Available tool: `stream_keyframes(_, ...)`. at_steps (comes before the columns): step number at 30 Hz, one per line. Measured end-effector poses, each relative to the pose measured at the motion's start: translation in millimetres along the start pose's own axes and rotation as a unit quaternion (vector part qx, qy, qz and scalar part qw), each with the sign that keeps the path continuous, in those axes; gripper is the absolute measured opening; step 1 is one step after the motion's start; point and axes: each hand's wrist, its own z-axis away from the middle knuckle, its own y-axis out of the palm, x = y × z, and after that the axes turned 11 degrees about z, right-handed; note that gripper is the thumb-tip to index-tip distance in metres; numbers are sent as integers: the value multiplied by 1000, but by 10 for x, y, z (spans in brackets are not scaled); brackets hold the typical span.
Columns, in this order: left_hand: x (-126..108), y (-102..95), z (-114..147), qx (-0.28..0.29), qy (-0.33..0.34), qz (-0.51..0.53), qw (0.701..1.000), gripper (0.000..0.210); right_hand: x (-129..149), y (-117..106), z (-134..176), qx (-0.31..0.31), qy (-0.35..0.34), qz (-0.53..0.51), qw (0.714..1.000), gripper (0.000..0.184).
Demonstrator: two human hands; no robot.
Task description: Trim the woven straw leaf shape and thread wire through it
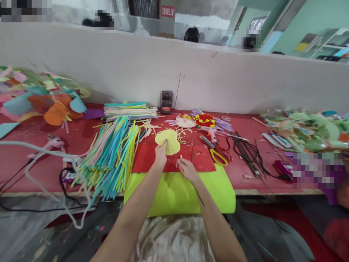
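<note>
My left hand grips a pale yellow felt-like piece with a scalloped outline, thumb on top of it. Small dark marks run along the piece's lower part. Just to the right, my right hand has its fingers pinched around a tiny pale bit, too small to name. Below both hands lies a red sheet, with a lime-green sheet hanging over the table edge under it. Many small beige bits are scattered just beyond the yellow piece.
Bundles of coloured strips lie on the left. Scissors with red and yellow handles and a pink glue gun are on the right. Dark sticks and black cables lie farther right. A white partition stands behind the red table.
</note>
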Motion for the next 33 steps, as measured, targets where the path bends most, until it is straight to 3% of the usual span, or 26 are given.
stream_keyframes(3, 55, 19, 47, 5, 15, 13, 1000, 26, -11, -231, -28, 53, 5, 6, 999, 34)
stream_keyframes(6, 84, 14, 63, 9, 14, 15, 1000, 26, -47, -181, 8, 45, 10, 6, 999, 33)
stream_keyframes(13, 55, -19, 18, 39, -23, 0, 999, 25, -123, 355, 179, -156, -3, 107, 982, 35)
stream_keyframes(15, 32, -19, 1, 39, -29, -4, 999, 26, -129, 398, 172, -171, -21, 129, 977, 35)
stream_keyframes(20, -35, -56, -47, 13, -22, -26, 999, 36, -135, 390, 156, -139, -40, 121, 982, 35)
stream_keyframes(26, -31, -103, -89, -14, 22, -64, 998, 36, -144, 417, 178, -148, -57, 136, 978, 36)
stream_keyframes(33, 9, -124, -140, -32, 53, -87, 994, 30, -168, 411, 101, -95, -23, 9, 995, 34)
